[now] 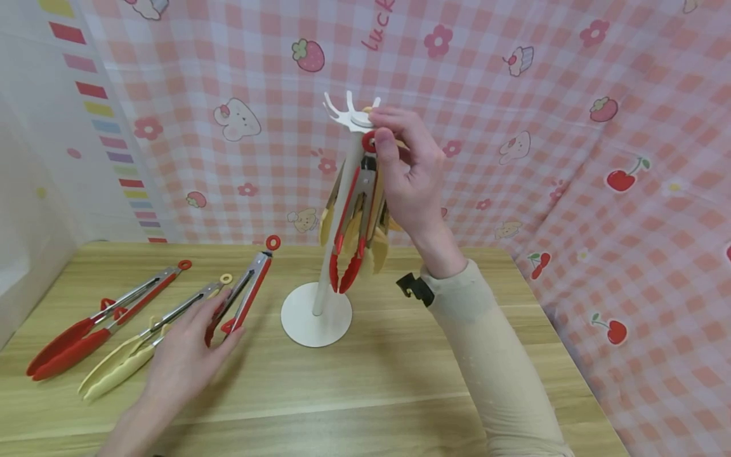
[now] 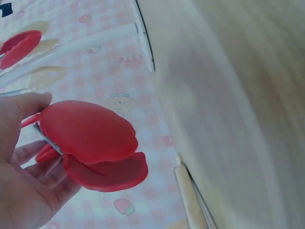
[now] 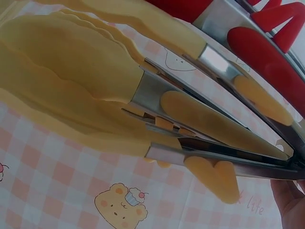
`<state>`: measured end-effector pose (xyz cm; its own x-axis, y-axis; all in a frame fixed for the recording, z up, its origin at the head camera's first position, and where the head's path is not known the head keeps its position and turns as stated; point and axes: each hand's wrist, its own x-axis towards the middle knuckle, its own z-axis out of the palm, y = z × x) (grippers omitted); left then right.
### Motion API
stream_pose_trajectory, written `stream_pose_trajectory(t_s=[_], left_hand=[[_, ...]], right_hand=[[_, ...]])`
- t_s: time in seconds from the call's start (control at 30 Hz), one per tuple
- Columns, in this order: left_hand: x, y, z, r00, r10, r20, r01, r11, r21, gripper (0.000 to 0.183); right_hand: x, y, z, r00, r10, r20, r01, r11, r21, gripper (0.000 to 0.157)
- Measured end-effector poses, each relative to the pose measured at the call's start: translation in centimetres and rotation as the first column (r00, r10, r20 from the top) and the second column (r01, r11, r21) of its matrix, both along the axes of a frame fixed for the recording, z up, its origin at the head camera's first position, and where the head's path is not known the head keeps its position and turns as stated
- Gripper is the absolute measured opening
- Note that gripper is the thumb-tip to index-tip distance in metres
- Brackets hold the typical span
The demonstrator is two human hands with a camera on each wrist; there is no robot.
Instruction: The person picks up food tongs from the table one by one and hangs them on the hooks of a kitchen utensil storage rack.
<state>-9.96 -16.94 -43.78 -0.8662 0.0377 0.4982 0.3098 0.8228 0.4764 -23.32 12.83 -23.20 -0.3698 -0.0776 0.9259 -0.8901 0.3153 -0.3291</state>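
My left hand (image 1: pixel 185 352) grips small red-tipped tongs (image 1: pixel 257 282) by their arms, ring end pointing away. In the left wrist view their red scalloped heads (image 2: pixel 90 133) stick out past the fingers. High at the white stand (image 1: pixel 316 298), my right hand (image 1: pixel 414 171) has its thumb and bent index finger at the red ring of hanging red tongs (image 1: pixel 348 266), right by a hook. Several yellow tongs (image 1: pixel 374 251) hang behind these, partly hidden by the hand. The right wrist view shows the yellow tongs (image 3: pixel 71 57) close up, with fingertips (image 3: pixel 286 202) at their upper end.
On the wooden table (image 1: pixel 400 406) at left lie large red tongs (image 1: pixel 103 327) and yellow tongs (image 1: pixel 143 343), side by side. The stand's round base is between the two arms. Checked cloth (image 1: pixel 491 95) covers the walls behind and at right.
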Motion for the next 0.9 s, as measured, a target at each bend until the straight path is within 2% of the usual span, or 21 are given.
stream_pose_trajectory(t_s=[0.2, 0.37, 0.5, 0.6, 0.77, 0.9], left_hand=[[0.2, 0.8, 0.6, 0.993, -0.015, -0.119, 0.022, 0.998, 0.058, 0.074], [0.3, 1.4, 1.2, 0.979, -0.029, -0.201, 0.048, 0.995, 0.091, 0.075], [0.3, 1.8, 1.6, 0.965, -0.039, -0.261, 0.072, 0.990, 0.118, 0.077], [0.3, 2.2, 1.8, 0.951, -0.056, -0.304, 0.104, 0.984, 0.145, 0.070], [0.4, 3.1, 2.6, 0.936, -0.087, -0.342, 0.165, 0.964, 0.206, 0.062], [0.7, 3.9, 3.9, 0.940, -0.098, -0.327, 0.184, 0.952, 0.245, 0.066]], right_hand=[[0.0, 0.0, 0.1, 1.000, 0.008, 0.007, -0.008, 1.000, -0.003, 0.077], [0.1, 0.1, 0.1, 0.995, 0.067, 0.068, -0.064, 0.997, -0.041, 0.070], [0.2, 0.3, 0.1, 0.987, 0.114, 0.109, -0.107, 0.992, -0.067, 0.049], [0.3, 0.5, 0.1, 0.983, 0.136, 0.124, -0.128, 0.989, -0.072, 0.032], [0.5, 0.9, 0.6, 0.969, 0.168, 0.179, -0.157, 0.985, -0.073, 0.020], [0.7, 1.1, 0.8, 0.960, 0.175, 0.219, -0.166, 0.984, -0.060, 0.020]])
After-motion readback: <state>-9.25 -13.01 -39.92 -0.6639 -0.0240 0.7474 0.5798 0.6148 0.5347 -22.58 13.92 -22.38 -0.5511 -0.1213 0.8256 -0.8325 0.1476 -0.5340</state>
